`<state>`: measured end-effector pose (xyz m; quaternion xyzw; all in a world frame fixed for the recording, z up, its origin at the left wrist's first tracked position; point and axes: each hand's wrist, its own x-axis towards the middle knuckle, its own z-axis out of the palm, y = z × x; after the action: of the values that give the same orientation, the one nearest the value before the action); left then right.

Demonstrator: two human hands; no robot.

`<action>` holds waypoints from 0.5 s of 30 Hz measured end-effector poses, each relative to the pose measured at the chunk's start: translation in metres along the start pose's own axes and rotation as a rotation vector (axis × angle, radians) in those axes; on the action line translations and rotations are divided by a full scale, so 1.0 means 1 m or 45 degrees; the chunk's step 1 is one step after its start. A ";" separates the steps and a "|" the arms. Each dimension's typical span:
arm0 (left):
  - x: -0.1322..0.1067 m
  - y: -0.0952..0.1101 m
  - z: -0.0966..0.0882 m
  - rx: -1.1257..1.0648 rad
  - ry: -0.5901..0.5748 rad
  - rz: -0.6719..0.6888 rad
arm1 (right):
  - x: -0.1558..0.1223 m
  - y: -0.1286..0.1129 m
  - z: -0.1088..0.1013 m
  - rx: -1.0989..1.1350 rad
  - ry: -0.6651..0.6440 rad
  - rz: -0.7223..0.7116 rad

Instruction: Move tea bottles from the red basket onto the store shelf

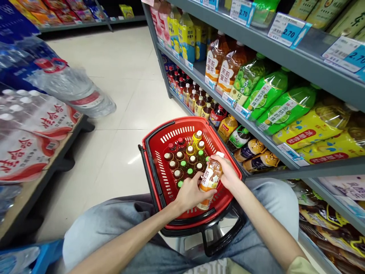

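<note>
Partly curled, left fingers (196,179) and right fingers (224,163) hold 1 amber bottle (210,176).

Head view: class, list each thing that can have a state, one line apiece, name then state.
Tea bottle: tilted, held
Left grip: closed on the tea bottle
Right grip: closed on the tea bottle's upper part
Red basket: upright, partly filled
Bottles in basket: standing, caps on
Red-and-white bottle packs: wrapped
</note>
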<state>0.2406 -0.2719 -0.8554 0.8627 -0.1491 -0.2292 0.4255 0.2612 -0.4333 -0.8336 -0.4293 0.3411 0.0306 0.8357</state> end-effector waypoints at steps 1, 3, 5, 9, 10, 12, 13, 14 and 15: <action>0.001 0.001 0.001 -0.007 0.004 0.002 | 0.000 -0.001 0.001 -0.004 0.001 -0.008; 0.004 0.006 0.002 -0.023 0.006 0.008 | 0.000 -0.004 0.003 -0.004 0.003 -0.037; 0.006 0.013 0.001 -0.068 -0.006 0.019 | 0.000 -0.008 0.004 0.020 0.020 -0.099; 0.009 0.026 -0.007 -0.290 -0.078 0.002 | -0.001 -0.020 -0.002 0.082 -0.019 -0.178; 0.009 0.027 -0.009 -0.347 -0.097 0.003 | -0.001 -0.023 -0.006 0.098 -0.065 -0.157; 0.008 0.026 -0.012 -0.452 -0.133 0.026 | 0.000 -0.028 -0.014 0.147 -0.170 -0.101; 0.007 0.025 -0.012 -0.507 -0.156 0.039 | 0.000 -0.028 -0.018 0.180 -0.209 -0.080; 0.005 0.024 -0.012 -0.565 -0.180 0.043 | 0.000 -0.028 -0.022 0.214 -0.235 -0.065; 0.004 0.022 -0.011 -0.624 -0.211 0.039 | 0.000 -0.026 -0.025 0.244 -0.250 -0.052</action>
<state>0.2487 -0.2791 -0.8327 0.7098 -0.1365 -0.3217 0.6116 0.2562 -0.4685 -0.8253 -0.3492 0.2501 0.0226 0.9027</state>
